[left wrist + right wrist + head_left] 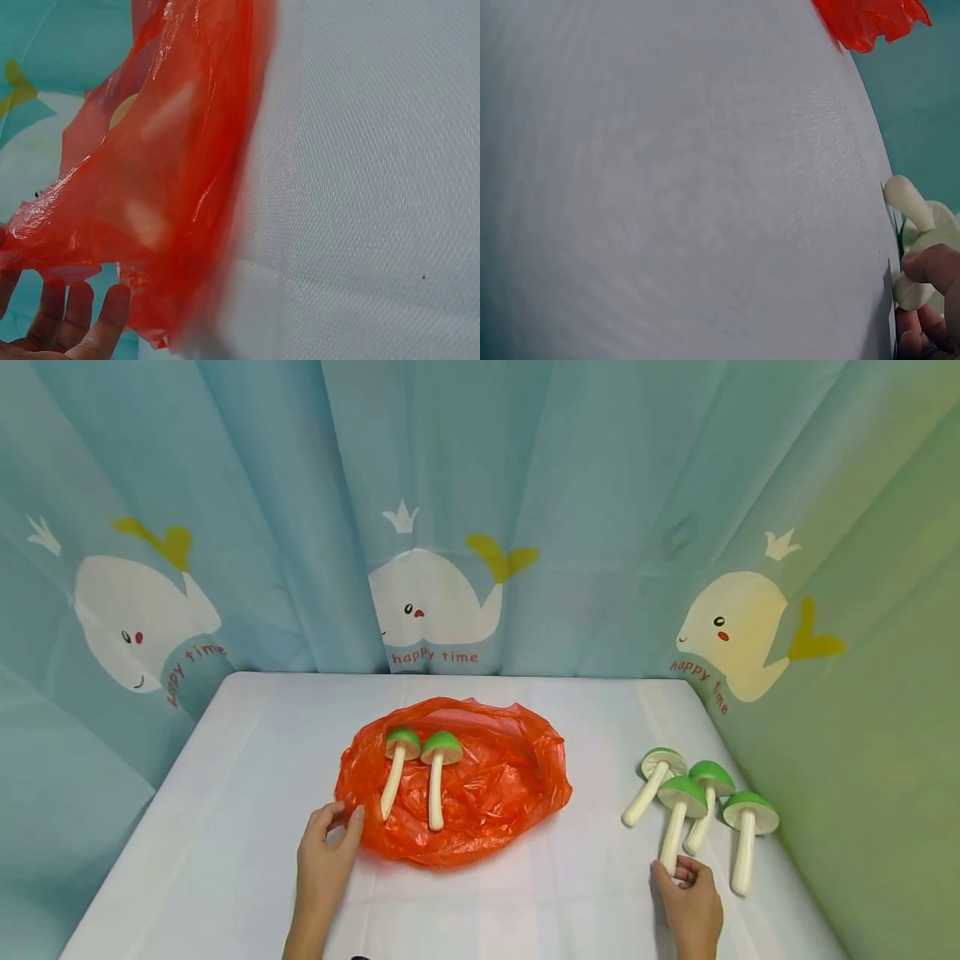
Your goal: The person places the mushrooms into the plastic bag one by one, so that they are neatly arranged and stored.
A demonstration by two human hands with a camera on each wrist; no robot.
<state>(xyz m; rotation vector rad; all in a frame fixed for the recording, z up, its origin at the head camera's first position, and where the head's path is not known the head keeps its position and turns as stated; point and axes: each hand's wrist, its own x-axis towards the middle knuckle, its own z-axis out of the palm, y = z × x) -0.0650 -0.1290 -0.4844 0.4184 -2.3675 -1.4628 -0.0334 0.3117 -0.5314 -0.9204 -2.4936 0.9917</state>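
A red plastic bag [510, 827] lies spread open on the table, with two green-capped toy mushrooms [436, 789] inside its left half. At the bag's left edge my left hand [326, 852] holds the thin film between thumb and fingers; the left wrist view shows the bag [187, 172] drawn up toward the fingertips. On the right, several more toy mushrooms lie grouped. My right hand [692, 902] pinches the lower stem of the nearest toy mushroom [675, 835], whose cap overlaps its neighbours. The right wrist view has the thumb of that hand [937, 274] across the pale stem.
Beside the right hand lies a toy mushroom [744, 852] near the table's right edge, and another [645, 793] points its stem to the left. A blue curtain [585, 527] with whale prints hangs behind the white table [225, 827]. A small dark object [360, 957] shows at the front edge.
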